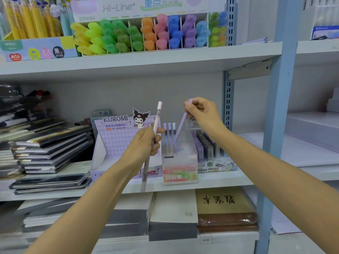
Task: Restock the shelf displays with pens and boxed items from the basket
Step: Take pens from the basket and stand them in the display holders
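Lowering a purple pen [180, 126] tip-first into the clear display box [180, 166] on the middle shelf [229, 182], the right hand [201, 111] pinches its cap end while the left hand [145, 143] grips a pink pen [156, 123] upright in reserve; release should follow once seated.

You grip 1 pale pink pen [157, 120] near upright in your left hand [145, 143]; your right hand [203, 114] pinches 1 lilac pen [181, 125], tilted, its tip inside the clear display box [180, 173] beside 3 upright pens [170, 136].
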`<act>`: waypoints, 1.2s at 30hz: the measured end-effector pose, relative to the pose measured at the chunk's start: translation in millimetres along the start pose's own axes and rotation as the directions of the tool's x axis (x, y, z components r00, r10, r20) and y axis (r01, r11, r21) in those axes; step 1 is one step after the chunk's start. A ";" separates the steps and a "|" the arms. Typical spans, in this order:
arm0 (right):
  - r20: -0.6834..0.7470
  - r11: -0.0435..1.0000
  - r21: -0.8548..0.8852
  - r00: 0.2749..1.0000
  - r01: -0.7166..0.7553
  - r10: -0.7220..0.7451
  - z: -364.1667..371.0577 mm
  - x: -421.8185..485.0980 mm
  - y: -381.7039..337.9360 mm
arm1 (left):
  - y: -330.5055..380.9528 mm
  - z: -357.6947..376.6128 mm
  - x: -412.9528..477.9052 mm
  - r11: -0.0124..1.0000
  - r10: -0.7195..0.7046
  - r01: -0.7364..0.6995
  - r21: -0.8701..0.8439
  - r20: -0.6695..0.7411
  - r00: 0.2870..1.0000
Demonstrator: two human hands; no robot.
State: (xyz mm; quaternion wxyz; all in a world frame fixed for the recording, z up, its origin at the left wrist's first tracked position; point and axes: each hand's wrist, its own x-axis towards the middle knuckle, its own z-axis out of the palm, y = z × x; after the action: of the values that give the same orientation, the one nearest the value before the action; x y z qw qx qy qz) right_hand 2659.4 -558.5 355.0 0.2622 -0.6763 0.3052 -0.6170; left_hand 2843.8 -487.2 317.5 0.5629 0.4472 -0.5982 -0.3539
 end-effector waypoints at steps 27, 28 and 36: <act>0.085 0.746 -0.660 0.995 0.089 -0.044 10.7 3.2 46.3 | -15.9 -9.1 -6.2 0.993 0.089 -0.092 0.075 0.052 0.995; 0.086 0.753 -0.653 0.996 0.085 -0.038 9.8 3.0 43.3 | -15.4 -9.2 -6.3 0.992 0.091 -0.095 0.079 0.052 0.995; 0.298 0.996 0.068 0.954 -0.064 0.041 8.0 -16.2 -12.2 | -8.1 -5.1 -11.4 0.985 0.105 -0.121 0.120 0.131 0.986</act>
State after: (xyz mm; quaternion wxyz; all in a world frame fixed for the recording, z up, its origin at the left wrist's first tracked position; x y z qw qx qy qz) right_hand 2667.6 -538.6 352.2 0.3473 -0.7422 0.2563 -0.5126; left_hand 2849.6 -479.0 306.5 0.5140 0.4249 -0.6779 -0.3094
